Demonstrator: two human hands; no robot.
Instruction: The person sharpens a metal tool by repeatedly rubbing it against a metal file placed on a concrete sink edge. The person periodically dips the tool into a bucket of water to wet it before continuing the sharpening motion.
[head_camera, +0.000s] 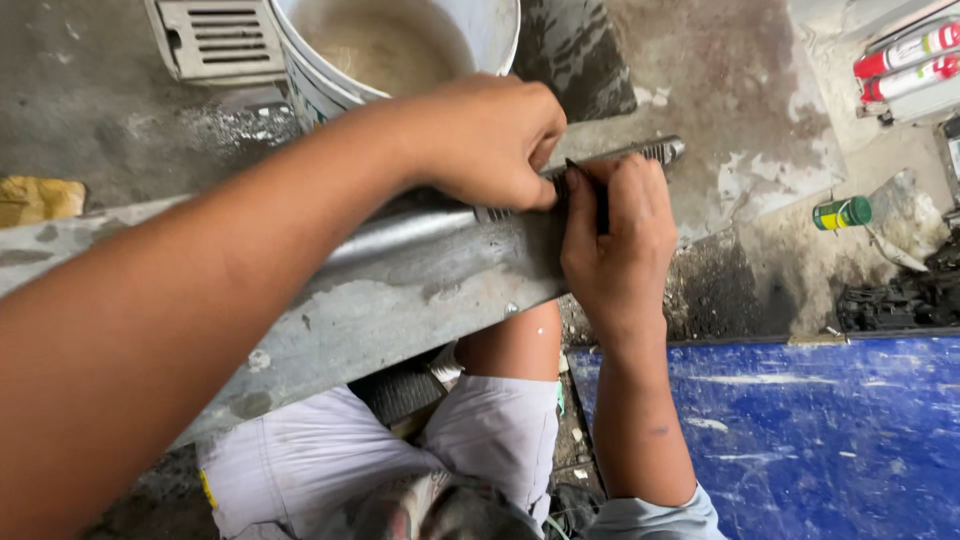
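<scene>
Long grey metal channel piece lies across my knees, long axis running left-low to right-high. My left hand presses closed on its upper edge; my right hand, just right, pinches a dark marker against it.

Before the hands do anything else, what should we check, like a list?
1. Left hand gripping the metal pipe: ok.
2. Right hand on the pipe's threaded end: ok.
3. Dark thin tool in the right hand, what kind: cannot tell.
4. Pipe resting on the grey plank: ok.
5. Plank steady over the knees: cannot tell.
6. White bucket away from the hands: ok.
</scene>
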